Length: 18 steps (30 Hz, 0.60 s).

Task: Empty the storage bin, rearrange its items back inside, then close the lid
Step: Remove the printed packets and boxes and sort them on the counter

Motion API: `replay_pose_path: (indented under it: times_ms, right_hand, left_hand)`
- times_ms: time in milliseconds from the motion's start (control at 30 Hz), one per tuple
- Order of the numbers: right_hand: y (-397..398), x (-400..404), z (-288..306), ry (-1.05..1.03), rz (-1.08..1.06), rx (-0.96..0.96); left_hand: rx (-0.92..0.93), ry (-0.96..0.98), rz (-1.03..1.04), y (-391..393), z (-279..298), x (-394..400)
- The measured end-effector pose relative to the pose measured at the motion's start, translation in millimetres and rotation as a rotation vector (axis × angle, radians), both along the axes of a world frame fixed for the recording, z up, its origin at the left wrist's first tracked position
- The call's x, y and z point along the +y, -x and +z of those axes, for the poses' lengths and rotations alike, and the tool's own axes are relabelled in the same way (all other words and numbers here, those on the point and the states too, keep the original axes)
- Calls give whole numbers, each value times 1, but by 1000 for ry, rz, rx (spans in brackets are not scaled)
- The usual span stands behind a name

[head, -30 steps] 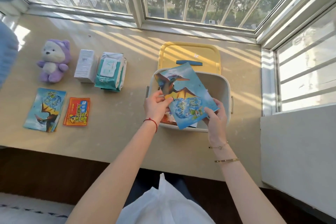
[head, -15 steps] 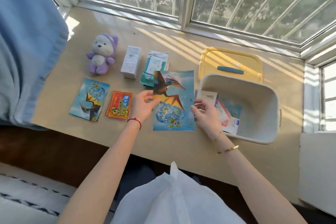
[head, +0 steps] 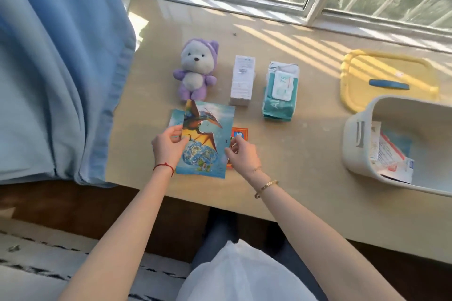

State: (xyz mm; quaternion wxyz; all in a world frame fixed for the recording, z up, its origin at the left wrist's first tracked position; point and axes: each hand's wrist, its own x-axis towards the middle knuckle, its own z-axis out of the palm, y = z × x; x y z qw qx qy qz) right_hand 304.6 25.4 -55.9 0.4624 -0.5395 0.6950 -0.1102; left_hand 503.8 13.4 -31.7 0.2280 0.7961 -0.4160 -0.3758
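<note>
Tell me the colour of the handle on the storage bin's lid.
Blue handle on the yellow lid, head view.

White storage bin sits open at table's right edge, partly cut off; a few flat packets lie inside. Yellow lid with blue handle lies flat just behind it. Laid out left: purple plush, white box, teal wipes pack, orange packet. Dinosaur sheet held over a matching sheet.
</note>
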Motion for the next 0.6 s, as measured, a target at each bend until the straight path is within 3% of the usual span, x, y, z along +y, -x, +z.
replay_pose_path:
  times_ms: [267,600]
  right_hand:
    - [-84,-26,-54,-42,178,130]
    - [-108,-31,-91,-76,263,313]
  left_hand:
    - [-67,-53,-91,-74,-63,-16]
    - [-223,-104,-259,-94,-106,-15]
